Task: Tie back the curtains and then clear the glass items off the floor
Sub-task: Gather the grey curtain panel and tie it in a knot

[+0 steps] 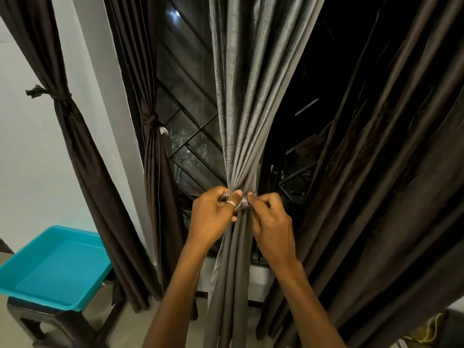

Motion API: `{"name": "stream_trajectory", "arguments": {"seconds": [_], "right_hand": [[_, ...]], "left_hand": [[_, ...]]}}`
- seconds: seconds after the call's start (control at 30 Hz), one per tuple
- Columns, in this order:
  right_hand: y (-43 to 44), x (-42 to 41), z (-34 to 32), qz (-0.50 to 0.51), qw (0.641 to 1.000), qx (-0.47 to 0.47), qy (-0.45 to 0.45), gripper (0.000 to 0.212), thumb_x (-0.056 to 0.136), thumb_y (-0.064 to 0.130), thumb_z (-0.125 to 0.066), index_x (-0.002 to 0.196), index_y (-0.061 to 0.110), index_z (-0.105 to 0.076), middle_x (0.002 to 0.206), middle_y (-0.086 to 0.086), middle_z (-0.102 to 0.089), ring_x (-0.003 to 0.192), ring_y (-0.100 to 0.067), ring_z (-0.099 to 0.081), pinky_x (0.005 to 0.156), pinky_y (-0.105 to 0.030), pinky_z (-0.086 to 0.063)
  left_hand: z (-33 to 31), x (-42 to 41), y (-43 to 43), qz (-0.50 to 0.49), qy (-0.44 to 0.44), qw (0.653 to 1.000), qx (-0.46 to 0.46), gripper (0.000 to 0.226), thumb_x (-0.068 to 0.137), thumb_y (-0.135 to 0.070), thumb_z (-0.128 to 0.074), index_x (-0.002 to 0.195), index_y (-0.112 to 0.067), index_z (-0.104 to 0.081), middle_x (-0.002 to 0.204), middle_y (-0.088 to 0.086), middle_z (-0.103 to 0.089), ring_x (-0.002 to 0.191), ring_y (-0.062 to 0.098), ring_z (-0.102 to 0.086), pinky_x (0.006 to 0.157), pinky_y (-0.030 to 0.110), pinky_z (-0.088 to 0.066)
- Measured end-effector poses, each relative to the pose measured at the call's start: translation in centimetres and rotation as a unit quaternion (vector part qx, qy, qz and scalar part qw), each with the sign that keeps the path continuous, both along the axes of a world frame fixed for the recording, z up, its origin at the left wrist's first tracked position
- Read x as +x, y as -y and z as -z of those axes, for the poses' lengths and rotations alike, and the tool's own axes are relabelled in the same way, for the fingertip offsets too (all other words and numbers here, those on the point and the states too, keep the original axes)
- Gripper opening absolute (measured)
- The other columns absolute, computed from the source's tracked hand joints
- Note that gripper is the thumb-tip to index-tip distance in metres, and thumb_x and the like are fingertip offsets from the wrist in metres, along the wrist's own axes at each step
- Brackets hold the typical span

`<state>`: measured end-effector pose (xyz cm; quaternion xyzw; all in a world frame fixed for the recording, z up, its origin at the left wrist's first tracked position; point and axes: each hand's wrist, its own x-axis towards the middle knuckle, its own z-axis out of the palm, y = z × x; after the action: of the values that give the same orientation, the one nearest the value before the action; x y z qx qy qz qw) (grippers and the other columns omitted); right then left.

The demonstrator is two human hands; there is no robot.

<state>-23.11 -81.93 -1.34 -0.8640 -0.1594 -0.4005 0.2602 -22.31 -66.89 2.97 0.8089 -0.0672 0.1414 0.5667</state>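
**Grey curtain being bound at centre; both hands on the tie**

A loose brown curtain [381,177] fills the right side and hangs ungathered. The grey curtain [241,101] hangs at centre in front of the window [185,101], its folds drawn into a narrow waist and spreading again below. The window shows dark panes behind a diagonal grille.

On the left, the far-left curtain [75,151] and the inner-left curtain [153,167], both brown, are each already cinched with a knotted band.

A blue tray [30,280] sits on a dark stool [52,325] at lower left, against the white wall.

The left hand [213,217] and right hand [272,222] meet at the grey curtain's waist. Both have their fingers curled, each pinching an end of the shiny grey tie [243,204] wrapped round the gathered cloth. A ring [231,203] is on the left thumb.
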Motion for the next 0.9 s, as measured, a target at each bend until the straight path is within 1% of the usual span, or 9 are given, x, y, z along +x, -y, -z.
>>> {"name": "stream_trajectory", "arguments": {"seconds": [0.07, 0.17, 0.27, 0.33, 0.37, 0.47, 0.57, 0.7, 0.9], "right_hand": [[-0.1, -0.1, 0.3, 0.008, 0.999, 0.037, 0.002, 0.025, 0.095, 0.004, -0.067, 0.120, 0.003, -0.069, 0.097, -0.006, -0.058, 0.073, -0.008, -0.057, 0.063, -0.019, -0.053], [-0.4, -0.3, 0.0, -0.002, 0.986, 0.163, -0.033, 0.019, 0.094, 0.003, -0.068, 0.111, 0.009, -0.064, 0.104, 0.000, -0.063, 0.088, 0.000, -0.061, 0.075, -0.012, -0.051], [-0.4, -0.5, 0.2, -0.013, 0.975, 0.217, -0.049, 0.015, 0.088, -0.001, -0.073, 0.098, 0.010, -0.067, 0.097, 0.002, -0.064, 0.086, 0.000, -0.063, 0.073, -0.007, -0.048], [-0.1, -0.5, 0.3, -0.018, 0.969, 0.239, -0.062, 0.014, 0.087, -0.001, -0.075, 0.093, 0.010, -0.069, 0.094, 0.001, -0.066, 0.083, -0.002, -0.065, 0.071, -0.008, -0.048], [0.2, -0.5, 0.2, -0.025, 0.967, 0.246, -0.069, 0.014, 0.086, -0.001, -0.076, 0.092, 0.010, -0.071, 0.093, 0.001, -0.067, 0.083, -0.002, -0.066, 0.070, -0.008, -0.049], [0.7, -0.6, -0.2, -0.045, 0.964, 0.249, -0.078, 0.015, 0.085, 0.000, -0.077, 0.091, 0.013, -0.073, 0.092, 0.003, -0.069, 0.083, -0.002, -0.068, 0.072, -0.011, -0.052], [1.7, -0.3, -0.4, -0.039, 0.959, 0.263, -0.096, 0.015, 0.086, 0.006, -0.077, 0.093, 0.019, -0.076, 0.094, 0.007, -0.071, 0.086, -0.004, -0.069, 0.076, -0.018, -0.056], [3.2, -0.1, 0.0, -0.014, 0.941, 0.314, -0.122, 0.015, 0.087, 0.008, -0.077, 0.094, 0.021, -0.078, 0.096, 0.008, -0.072, 0.088, -0.008, -0.071, 0.081, -0.030, -0.060], [3.4, 0.2, 0.5, -0.009, 0.931, 0.338, -0.135, 0.022, 0.089, 0.007, -0.073, 0.091, 0.029, -0.075, 0.096, 0.004, -0.071, 0.087, -0.011, -0.071, 0.080, -0.032, -0.061]], "left_hand": [[0.5, -0.1, -0.1, -0.036, 0.030, 0.998, 0.031, 0.027, 0.094, -0.046, -0.064, 0.089, -0.020, -0.070, 0.093, -0.005, -0.064, 0.062, 0.008, -0.069, 0.065, 0.036, -0.062], [0.9, -0.5, 0.0, -0.044, 0.005, 0.998, 0.033, 0.029, 0.093, -0.052, -0.062, 0.089, -0.024, -0.068, 0.073, -0.005, -0.070, 0.061, 0.007, -0.069, 0.065, 0.042, -0.060], [1.0, -1.4, 0.6, -0.048, -0.008, 0.999, -0.008, 0.027, 0.094, -0.045, -0.065, 0.094, -0.019, -0.069, 0.069, -0.006, -0.072, 0.061, 0.001, -0.070, 0.061, 0.032, -0.061], [1.2, -1.7, 0.9, -0.048, -0.011, 0.998, -0.039, 0.027, 0.092, -0.042, -0.068, 0.096, -0.016, -0.070, 0.070, -0.004, -0.072, 0.062, 0.003, -0.070, 0.057, 0.021, -0.058], [1.4, -1.8, 0.9, -0.050, -0.012, 0.997, -0.049, 0.026, 0.092, -0.041, -0.069, 0.097, -0.016, -0.071, 0.070, -0.004, -0.072, 0.061, 0.004, -0.070, 0.056, 0.019, -0.057], [1.8, -1.8, 0.7, -0.054, -0.009, 0.997, -0.058, 0.025, 0.091, -0.039, -0.070, 0.097, -0.016, -0.071, 0.072, -0.004, -0.072, 0.061, 0.005, -0.070, 0.061, 0.026, -0.060], [2.1, -1.8, 0.4, -0.056, 0.006, 0.997, -0.059, 0.023, 0.091, -0.039, -0.070, 0.095, -0.017, -0.072, 0.074, -0.005, -0.072, 0.061, 0.006, -0.070, 0.065, 0.035, -0.062], [2.2, -1.8, -0.1, -0.049, 0.010, 0.997, -0.051, 0.018, 0.091, -0.036, -0.070, 0.094, -0.018, -0.072, 0.075, -0.005, -0.073, 0.058, 0.006, -0.068, 0.065, 0.037, -0.060], [2.4, -1.5, -0.3, -0.057, 0.012, 0.997, -0.040, 0.015, 0.092, -0.035, -0.070, 0.092, -0.020, -0.072, 0.067, -0.004, -0.070, 0.058, 0.006, -0.067, 0.063, 0.035, -0.059]]}}
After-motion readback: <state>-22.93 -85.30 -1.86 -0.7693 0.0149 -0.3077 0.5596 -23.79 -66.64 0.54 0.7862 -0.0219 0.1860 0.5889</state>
